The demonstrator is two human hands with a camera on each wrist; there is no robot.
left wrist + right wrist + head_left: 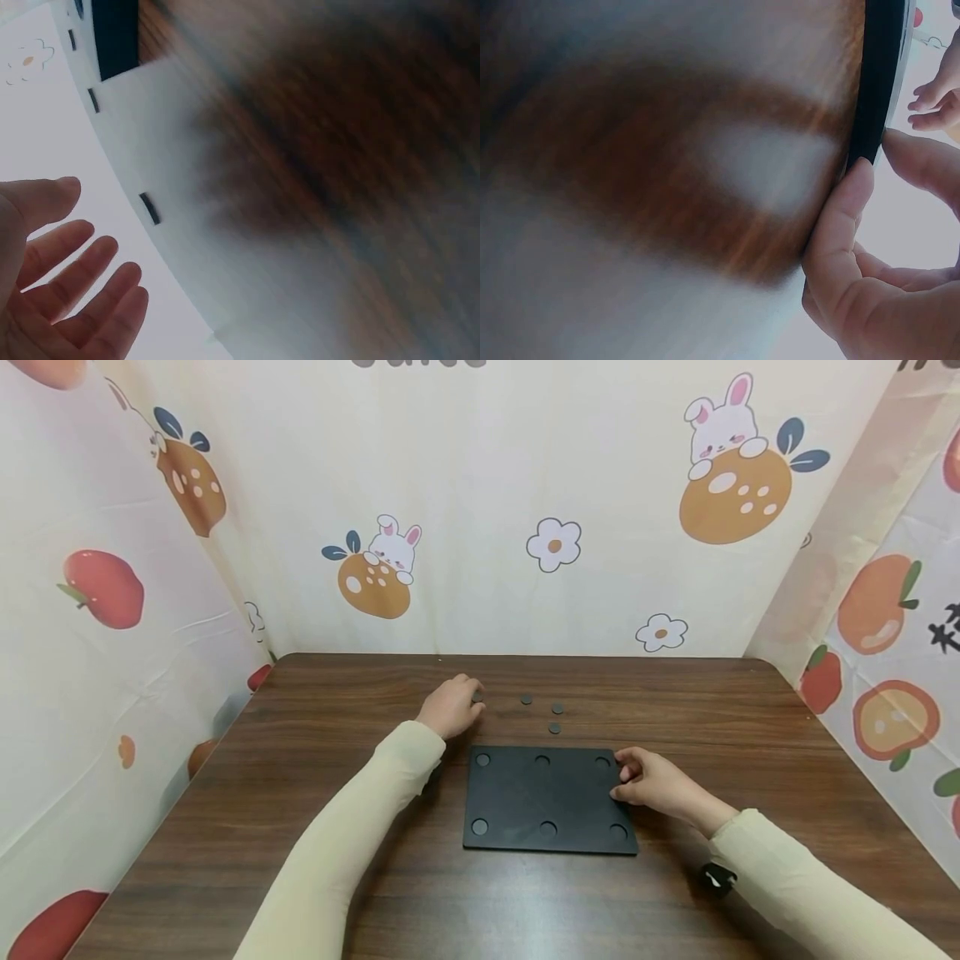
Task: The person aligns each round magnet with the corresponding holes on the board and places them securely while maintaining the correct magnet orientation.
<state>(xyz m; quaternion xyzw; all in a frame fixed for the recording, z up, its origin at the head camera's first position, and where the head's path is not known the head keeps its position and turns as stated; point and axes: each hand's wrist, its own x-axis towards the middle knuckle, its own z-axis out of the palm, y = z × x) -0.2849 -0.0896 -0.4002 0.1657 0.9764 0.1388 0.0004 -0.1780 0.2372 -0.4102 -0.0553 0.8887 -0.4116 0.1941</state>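
My left hand (452,706) reaches to the far side of the table, its thumb and fingers spread around a small dark disc (477,697). In the left wrist view the fingers (105,255) are apart, with a gap to the nearest disc (150,208). Close to the viewer lies a flat black board (546,793) with round recesses along its near and far edges. The two left recesses look greyer; whether discs fill them I cannot tell. My right hand (660,783) holds the board's right edge between thumb and fingertips, also seen in the right wrist view.
Three more dark discs, among them one to the right (557,708), lie behind the board on the brown wooden table (675,702). A printed curtain (480,593) with rabbits and fruit stands along the back and both sides.
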